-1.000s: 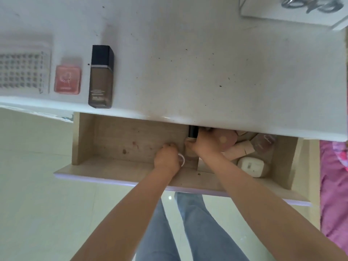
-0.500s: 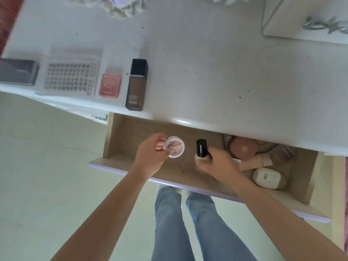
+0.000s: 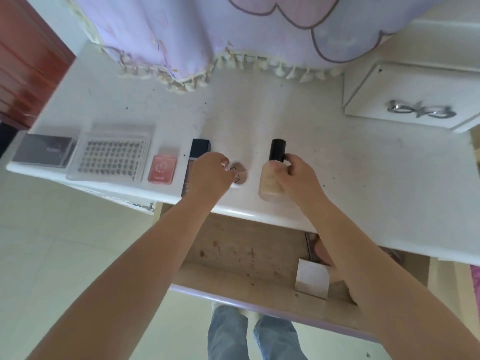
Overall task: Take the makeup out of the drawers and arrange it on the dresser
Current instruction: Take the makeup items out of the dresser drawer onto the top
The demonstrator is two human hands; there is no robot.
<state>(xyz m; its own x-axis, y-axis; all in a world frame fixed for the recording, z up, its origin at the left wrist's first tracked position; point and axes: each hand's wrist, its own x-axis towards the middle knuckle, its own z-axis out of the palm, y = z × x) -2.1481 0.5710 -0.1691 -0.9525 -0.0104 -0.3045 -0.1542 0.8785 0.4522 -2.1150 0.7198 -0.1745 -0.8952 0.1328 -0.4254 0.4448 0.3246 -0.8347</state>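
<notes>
My left hand (image 3: 209, 175) holds a small round white compact (image 3: 239, 177) against the white dresser top (image 3: 363, 183), just right of a dark foundation bottle (image 3: 198, 149) that it partly covers. My right hand (image 3: 298, 178) grips a pale foundation bottle with a black cap (image 3: 272, 175), lying on the dresser top. Left of these lie a pink square compact (image 3: 162, 169), a clear lash tray (image 3: 113, 157) and a dark palette (image 3: 44, 150). Below, the wooden drawer (image 3: 244, 258) stands open; my right forearm hides most of its right compartment.
A lilac cloth with a tasselled fringe (image 3: 207, 35) hangs over the back of the dresser. A small white drawer unit with a silver bow handle (image 3: 420, 111) sits at the right. A mirrored divider (image 3: 311, 281) stands in the drawer. Tiled floor lies to the left.
Both hands rose out of the drawer onto the dresser top, the left carrying the round compact and the right the pale bottle. The view tilted up toward the back of the dresser.
</notes>
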